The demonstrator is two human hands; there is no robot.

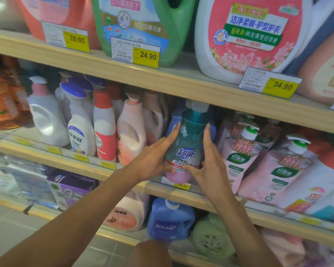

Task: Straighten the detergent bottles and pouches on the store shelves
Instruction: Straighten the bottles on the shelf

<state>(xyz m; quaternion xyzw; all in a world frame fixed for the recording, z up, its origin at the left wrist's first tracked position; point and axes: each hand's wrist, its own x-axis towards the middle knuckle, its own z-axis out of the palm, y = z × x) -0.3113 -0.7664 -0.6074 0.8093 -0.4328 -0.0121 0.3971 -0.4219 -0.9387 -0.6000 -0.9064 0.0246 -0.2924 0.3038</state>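
A teal pump bottle (189, 139) with a blue logo and pink base stands at the front of the middle shelf (123, 175). My left hand (154, 158) holds its left side, fingers reaching up along the bottle and thumb across the lower label. From the other side my right hand (206, 160) clasps it the same way, thumb on the label. The bottle leans slightly to the right. Pink pump bottles (237, 160) stand just right of it, and a peach handled bottle (130, 132) stands to its left.
Large jugs in red, green (143, 22) and white-pink (253, 35) fill the upper shelf behind yellow price tags. White and red bottles (104, 128) line the middle shelf's left. Below sit a blue jug (170, 220), a green pouch (210, 237) and purple packs (69, 185).
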